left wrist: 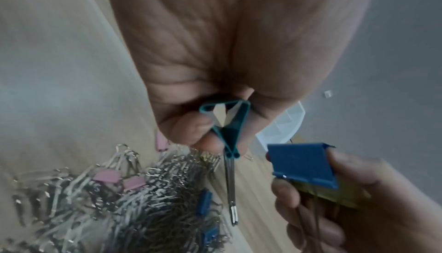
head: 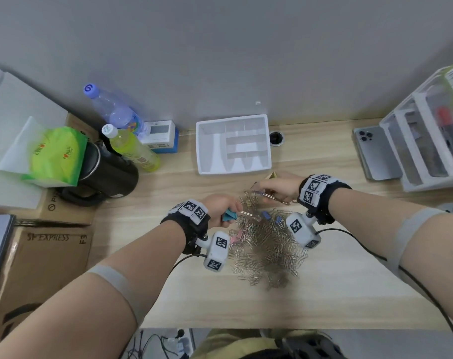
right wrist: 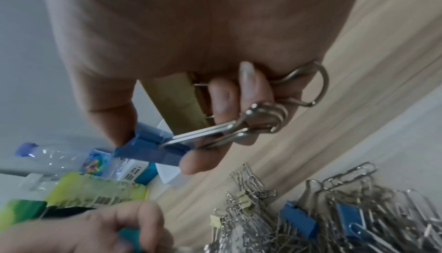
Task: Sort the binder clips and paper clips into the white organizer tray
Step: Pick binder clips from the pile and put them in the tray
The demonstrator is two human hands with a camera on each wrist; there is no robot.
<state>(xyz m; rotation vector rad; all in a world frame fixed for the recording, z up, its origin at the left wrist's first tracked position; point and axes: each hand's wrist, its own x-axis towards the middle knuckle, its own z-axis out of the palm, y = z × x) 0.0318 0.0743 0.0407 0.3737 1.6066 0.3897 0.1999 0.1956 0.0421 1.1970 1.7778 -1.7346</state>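
A heap of silver paper clips point(head: 267, 244) mixed with small pink point(left wrist: 105, 176), blue point(right wrist: 299, 219) and gold binder clips lies on the wooden desk. My left hand point(head: 220, 209) grips a teal binder clip point(left wrist: 227, 124) at the heap's left edge, its wire handles pointing down. My right hand point(head: 277, 189) holds a large blue binder clip point(right wrist: 148, 147) and a gold one point(right wrist: 177, 102) together by the heap's far side. The white organizer tray point(head: 233, 120) sits beyond both hands by the wall, its compartments bare.
Two bottles point(head: 132, 149), a black mug point(head: 109, 174) and a green packet point(head: 54, 154) stand at the back left over cardboard boxes point(head: 39, 257). A phone point(head: 373, 151) and a white drawer unit point(head: 427, 136) sit at the right. Cables trail from both wrists.
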